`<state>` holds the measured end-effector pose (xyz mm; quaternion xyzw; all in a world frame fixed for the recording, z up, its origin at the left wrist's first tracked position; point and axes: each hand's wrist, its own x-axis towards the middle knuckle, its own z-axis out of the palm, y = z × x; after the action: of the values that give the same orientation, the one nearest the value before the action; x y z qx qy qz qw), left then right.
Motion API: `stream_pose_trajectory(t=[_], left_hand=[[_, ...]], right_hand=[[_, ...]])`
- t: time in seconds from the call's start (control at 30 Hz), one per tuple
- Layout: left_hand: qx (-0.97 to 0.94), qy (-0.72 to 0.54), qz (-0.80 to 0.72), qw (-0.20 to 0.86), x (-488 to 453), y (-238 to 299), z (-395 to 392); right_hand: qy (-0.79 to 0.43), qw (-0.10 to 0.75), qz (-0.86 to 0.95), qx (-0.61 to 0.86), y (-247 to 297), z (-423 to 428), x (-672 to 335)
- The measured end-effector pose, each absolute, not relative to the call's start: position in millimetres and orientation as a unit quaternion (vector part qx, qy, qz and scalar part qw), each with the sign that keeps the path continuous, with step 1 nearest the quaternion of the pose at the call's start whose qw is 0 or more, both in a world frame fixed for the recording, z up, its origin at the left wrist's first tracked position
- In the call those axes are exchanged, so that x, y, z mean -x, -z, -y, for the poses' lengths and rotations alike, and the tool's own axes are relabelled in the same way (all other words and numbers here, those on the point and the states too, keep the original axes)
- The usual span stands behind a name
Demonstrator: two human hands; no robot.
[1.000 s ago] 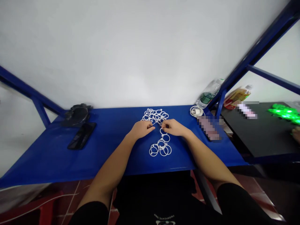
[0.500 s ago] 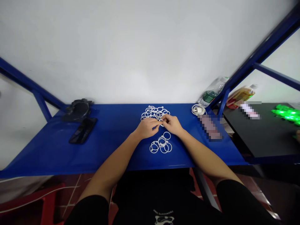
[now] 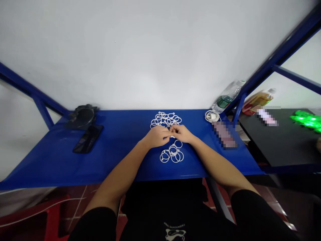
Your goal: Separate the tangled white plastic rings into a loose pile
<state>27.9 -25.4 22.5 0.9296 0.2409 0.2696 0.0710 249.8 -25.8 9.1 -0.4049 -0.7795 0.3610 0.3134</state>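
My left hand and my right hand meet over the middle of the blue table, fingertips pinched together. Between them is a white curtain ring, of which just a small part shows below the fingers. Just beyond my hands lies a spread of several white curtain rings, overlapping one another, with small tabs on their rims. A smaller loose group of white curtain rings rests on the near side, below my hands. The fingers cover most of the held ring.
On the blue table, a black phone and a dark crumpled item lie left. To the right are a coiled white cable with a charger, a water bottle and a blurred-out flat object. A black table adjoins, holding green lights.
My hands stay together over the same spot, with the fingers shifted slightly; less of the held ring shows. Both groups of rings on the table look unchanged.
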Motion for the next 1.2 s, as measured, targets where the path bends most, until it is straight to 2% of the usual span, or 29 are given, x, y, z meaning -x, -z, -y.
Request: stream_pose_trajectory(t=[0.23, 0.6, 0.93, 1.2], left_hand=[[-0.927, -0.278, -0.238, 0.078, -29, -23, 28], [-0.924, -0.28, -0.245, 0.086, -31, -23, 28], [-0.925, -0.312, -0.216, 0.02, -38, -27, 35], [-0.915, -0.331, -0.221, 0.062, -37, -29, 34]], right_hand=[[-0.422, 0.31, 0.758, 0.388, -7, 23, -250], [-0.435, 0.306, 0.753, 0.388, -4, 21, -251], [-0.489, 0.297, 0.732, 0.369, -4, 20, -254], [-0.493, 0.293, 0.731, 0.369, -2, 22, -254]])
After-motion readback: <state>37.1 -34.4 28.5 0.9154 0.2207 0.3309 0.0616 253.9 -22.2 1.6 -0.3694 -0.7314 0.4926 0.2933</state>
